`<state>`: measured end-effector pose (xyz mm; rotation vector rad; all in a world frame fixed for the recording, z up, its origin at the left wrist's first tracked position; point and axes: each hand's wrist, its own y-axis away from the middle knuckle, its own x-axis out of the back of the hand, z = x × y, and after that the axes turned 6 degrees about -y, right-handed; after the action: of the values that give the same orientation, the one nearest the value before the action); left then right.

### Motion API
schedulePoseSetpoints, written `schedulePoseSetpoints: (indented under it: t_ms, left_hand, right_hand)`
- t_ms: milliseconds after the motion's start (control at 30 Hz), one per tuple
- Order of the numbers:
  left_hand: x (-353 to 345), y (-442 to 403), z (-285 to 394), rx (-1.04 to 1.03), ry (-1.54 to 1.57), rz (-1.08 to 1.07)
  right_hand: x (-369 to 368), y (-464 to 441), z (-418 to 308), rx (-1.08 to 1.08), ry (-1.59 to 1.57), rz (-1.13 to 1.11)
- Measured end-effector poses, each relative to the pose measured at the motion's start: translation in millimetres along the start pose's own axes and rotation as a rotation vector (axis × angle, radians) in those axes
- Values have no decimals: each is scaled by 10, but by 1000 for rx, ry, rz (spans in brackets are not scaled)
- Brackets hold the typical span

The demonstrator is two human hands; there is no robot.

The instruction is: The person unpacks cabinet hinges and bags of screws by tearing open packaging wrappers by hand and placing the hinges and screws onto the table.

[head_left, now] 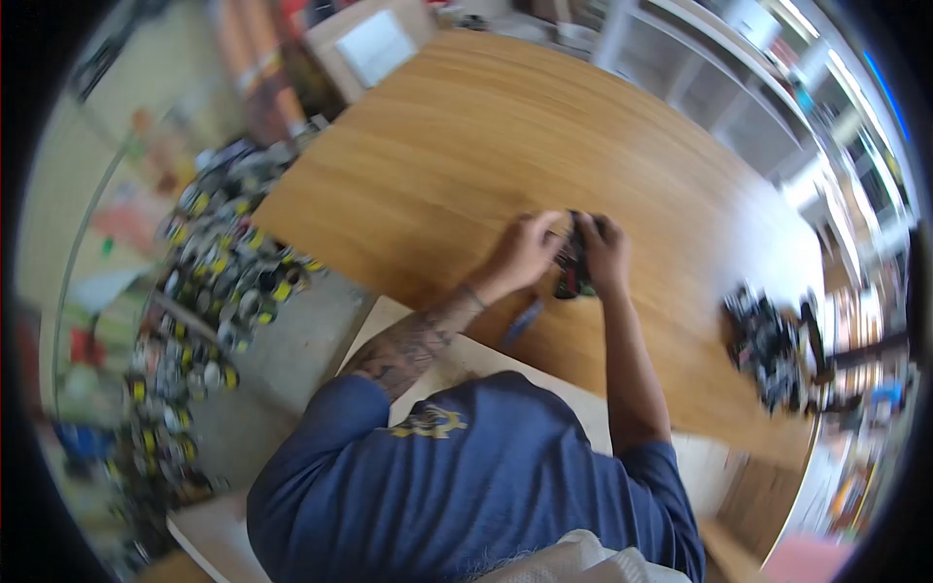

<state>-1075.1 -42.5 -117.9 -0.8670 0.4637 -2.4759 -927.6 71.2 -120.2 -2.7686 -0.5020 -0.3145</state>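
Observation:
Over the wooden table, both hands meet at a small dark object (574, 277) with a hint of red and green; blur hides its exact kind. My right hand (607, 255) is closed around its right side, fingers bent over the top. From the left, my left hand (525, 251) reaches it with thumb and fingers pinched together at its upper left edge. What lies between those left fingertips is too blurred to make out. A slim bluish-grey tool (523, 323) lies on the tabletop just below the left hand.
The wooden table (466, 126) stretches ahead. A heap of dark parts (768, 340) sits at its right side. On the floor at left lie many grey-and-yellow pieces (219, 257). White shelving (719, 87) stands beyond the far right edge, and a chair (369, 44) at the far left.

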Motion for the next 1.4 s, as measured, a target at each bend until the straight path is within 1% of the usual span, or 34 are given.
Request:
schedulePoseSetpoints:
  t_ms: [33, 67, 100, 133, 200, 233, 267, 300, 333, 367, 400, 433, 467, 500, 567, 633, 667, 700, 733, 767, 800, 867, 900, 967, 1000, 1067, 1100, 1133, 1167, 1200, 1233, 1300, 1367, 1400]
  left_hand:
    - [-125, -14, -194, -73, -12, 71]
    - [-81, -19, -239, 8, -139, -88]
    - [-61, 18, -294, -31, -208, -181]
    - [-133, 58, -406, -4, -126, -225]
    - [-164, 116, -454, -76, -168, -127]
    - [-119, 141, -446, -140, -201, -71]
    - [-56, 154, -472, -120, -205, -58]
    - [10, 142, -453, -126, -105, -125]
    - [37, 122, -410, -143, 6, -203]
    - [98, 112, -416, -187, 29, -151]
    - [189, 111, -416, -240, 68, -106]
    - [278, 112, -375, -162, 86, -109]
    - [307, 110, -384, -177, 73, -41]
    - [398, 98, -353, -83, 105, -79]
    - [536, 93, -261, 76, 119, -101]
    - [514, 92, -353, 83, 127, -119]
    - [493, 95, -403, 155, 201, -73]
    - [490, 92, -437, 230, 273, -26]
    - [511, 78, -441, 218, 278, -48]
    - [531, 62, -444, 233, 282, -1]
    - [573, 44, -467, 250, 285, 46]
    - [678, -41, -618, 334, 191, 93]
    - [744, -85, -610, 324, 192, 79]
    - [894, -175, -537, 21, -236, 168]
    - [918, -178, -568, 15, -235, 160]
    - [929, -186, -666, -118, -363, 150]
    - [916, -195, -715, -186, -423, 147]
    - [896, -192, -761, -198, -417, 138]
    - [858, -160, -799, -280, -464, 98]
    - [802, -118, -830, -363, -510, 58]
    - [735, -73, -857, -376, -499, 44]
    - [654, -17, -884, -369, -483, -84]
    - [650, -14, -711, -358, -455, -86]
    - [651, -23, -616, -336, -429, -83]
  right_hand:
    - [-10, -10, 5, 7, -5, -6]
    - [5, -24, 40, -30, 3, -10]
    - [25, -16, -10, 26, 114, -2]
    - [67, -34, 85, 90, 165, -3]
    - [29, -39, 137, 164, 207, -37]
    - [47, -18, 68, 130, 246, 6]
    - [49, -18, 24, 90, 291, 57]
    - [39, -62, 102, 83, 298, 44]
    - [78, -120, 269, 73, 306, 30]
    - [166, -184, 449, 58, 321, 37]
    - [226, -302, 873, -17, 168, 1]
    - [184, -206, 647, 63, 378, 24]
    - [195, -216, 802, 128, 418, -49]
    - [86, -103, 544, -33, 22, -74]
    - [16, -46, 501, -227, -451, -97]
    - [-43, 160, 70, -350, -404, -124]
    - [-42, 258, 16, -185, -243, -150]
    - [5, 281, -83, -187, -244, -122]
    - [74, 295, -209, -187, -15, -175]
    - [150, 308, -260, -189, 213, -230]
    - [188, 342, -186, -119, 182, -123]
    - [454, 337, -21, -148, 224, -94]
    - [624, 323, 63, -168, 268, -91]
    - [937, 332, 233, -145, 427, 13]
    - [1083, 345, 283, -164, 428, 27]
    - [1222, 392, 352, -187, 425, 56]
    - [1255, 409, 335, -140, 200, 63]
    - [1293, 437, 323, -91, -24, 73]
    - [1330, 465, 320, -98, -21, 93]
    - [1285, 462, 148, -100, 63, 36]
    - [1222, 456, 24, -103, 146, -21]
    - [1061, 445, -198, 82, 313, -12]
    - [851, 422, -408, 183, 341, -17]
    - [758, 386, -454, 174, 339, -10]
